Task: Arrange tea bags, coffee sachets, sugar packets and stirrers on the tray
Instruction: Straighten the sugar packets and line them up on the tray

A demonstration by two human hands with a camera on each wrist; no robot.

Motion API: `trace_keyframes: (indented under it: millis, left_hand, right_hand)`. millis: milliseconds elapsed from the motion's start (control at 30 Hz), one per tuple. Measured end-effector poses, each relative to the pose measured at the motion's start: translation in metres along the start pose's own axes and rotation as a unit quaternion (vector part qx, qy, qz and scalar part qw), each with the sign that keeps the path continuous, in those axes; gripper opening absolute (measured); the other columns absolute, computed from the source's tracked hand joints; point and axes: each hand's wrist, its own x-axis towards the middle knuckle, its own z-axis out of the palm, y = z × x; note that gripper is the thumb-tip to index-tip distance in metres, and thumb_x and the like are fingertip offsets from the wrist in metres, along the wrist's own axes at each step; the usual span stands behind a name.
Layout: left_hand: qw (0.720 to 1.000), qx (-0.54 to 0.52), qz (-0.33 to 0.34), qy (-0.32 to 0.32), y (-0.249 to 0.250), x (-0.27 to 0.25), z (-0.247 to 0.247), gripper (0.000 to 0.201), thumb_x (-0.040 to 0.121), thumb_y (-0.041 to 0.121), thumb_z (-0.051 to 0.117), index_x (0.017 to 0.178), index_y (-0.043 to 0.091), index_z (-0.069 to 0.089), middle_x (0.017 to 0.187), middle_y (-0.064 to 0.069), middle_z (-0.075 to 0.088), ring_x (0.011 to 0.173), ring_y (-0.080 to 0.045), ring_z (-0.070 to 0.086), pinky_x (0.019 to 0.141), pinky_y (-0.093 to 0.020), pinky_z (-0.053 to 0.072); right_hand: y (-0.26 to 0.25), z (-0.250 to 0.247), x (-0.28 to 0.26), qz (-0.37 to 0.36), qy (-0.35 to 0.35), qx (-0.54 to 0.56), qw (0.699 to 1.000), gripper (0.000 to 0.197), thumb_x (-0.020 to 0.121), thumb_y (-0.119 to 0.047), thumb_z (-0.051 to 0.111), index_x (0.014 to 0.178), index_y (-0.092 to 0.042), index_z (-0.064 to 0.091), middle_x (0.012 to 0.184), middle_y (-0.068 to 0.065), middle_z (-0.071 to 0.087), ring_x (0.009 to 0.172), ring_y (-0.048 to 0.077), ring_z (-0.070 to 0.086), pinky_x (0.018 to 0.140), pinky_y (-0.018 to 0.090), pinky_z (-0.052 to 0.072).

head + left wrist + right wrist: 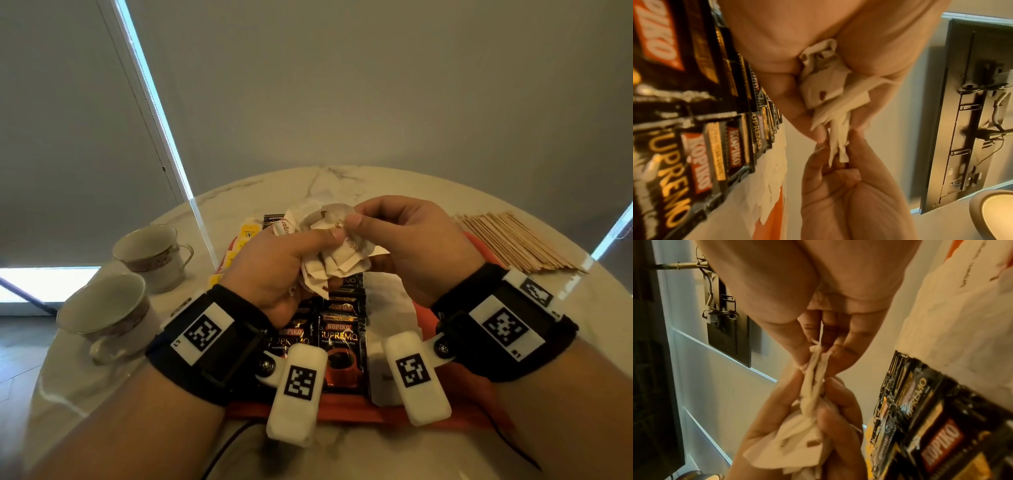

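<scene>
Left hand point(284, 270): it was closed around a crumpled bunch of white sugar packets point(334, 253), held above the middle of the tray point(346, 413).
Right hand point(407, 240): thumb and forefinger pinched the upper edge of one packet in the same bunch, the other fingers curled behind.
Tray: orange, lying on the marble table point(342, 181) directly under both hands.
Coffee sachets point(339, 339): black ones lay in overlapping rows on the tray, beneath the hands.
Laid sugar packets point(383, 291): white ones sat on the tray just right of the coffee rows.
Tea bags point(248, 233): yellow ones showed at the tray's far left, partly hidden by the left hand.
Stirrers point(513, 243): a wooden fan of them lay off the tray, on the table past its right edge, so that step looked not yet done.
Cups point(150, 253): two stood on the table left of the tray.
Risk, tearing: the packets were twisted together, so a sharp pull by the right hand could probably rip the paper and spill sugar over the tray.
Risk, dropping: loosening the left hand to free one packet could let several fall onto the coffee rows and upset them.
Risk, misplacing: a creased packet may not lie flat beside the others on the tray.
</scene>
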Motion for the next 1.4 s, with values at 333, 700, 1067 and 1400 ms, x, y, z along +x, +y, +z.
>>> trace_keyframes:
  millis: [333, 700, 1067, 1400]
  left_hand:
    - [0.995, -0.099, -0.003, -0.021, 0.008, -0.005, 0.005, 0.050, 0.085, 0.002, 0.071, 0.133, -0.008, 0.062, 0.102, -0.025, 0.073, 0.071, -0.030, 0.075, 0.055, -0.031, 0.059]
    - [0.996, -0.091, -0.017, 0.014, 0.009, -0.006, 0.008, 0.052, 0.073, 0.002, 0.074, 0.123, -0.008, 0.065, 0.109, -0.027, 0.073, 0.072, -0.028, 0.074, 0.049, -0.027, 0.056]
    - [0.992, -0.079, -0.049, 0.090, 0.015, -0.002, 0.003, 0.027, 0.095, 0.002, 0.066, 0.121, 0.001, 0.063, 0.092, -0.019, 0.075, 0.055, -0.021, 0.071, 0.044, -0.024, 0.053]
    - [0.992, -0.075, -0.043, 0.093, 0.016, -0.001, 0.001, 0.018, 0.095, 0.002, 0.065, 0.113, 0.006, 0.064, 0.090, -0.017, 0.076, 0.057, -0.020, 0.071, 0.048, -0.024, 0.055]
  right_hand:
    - [-0.008, -0.008, -0.004, 0.022, -0.037, -0.007, 0.999, 0.034, 0.066, -0.016, 0.081, 0.094, -0.001, 0.070, 0.083, 0.016, 0.070, 0.067, 0.020, 0.064, 0.058, 0.025, 0.058]
    - [-0.013, -0.011, -0.001, 0.050, 0.015, 0.023, 0.998, 0.005, 0.090, -0.006, 0.071, 0.092, -0.010, 0.073, 0.074, 0.001, 0.071, 0.063, 0.009, 0.062, 0.053, 0.023, 0.051]
    - [0.003, -0.093, 0.021, 0.242, 0.188, -0.179, 0.935, 0.017, 0.092, 0.002, 0.061, 0.086, -0.009, 0.072, 0.090, 0.014, 0.072, 0.057, 0.015, 0.051, 0.048, 0.027, 0.039]
    - [0.014, -0.095, 0.016, 0.282, 0.153, -0.200, 0.926, 0.016, 0.091, 0.008, 0.064, 0.096, -0.005, 0.073, 0.084, 0.013, 0.070, 0.063, 0.015, 0.057, 0.056, 0.026, 0.050]
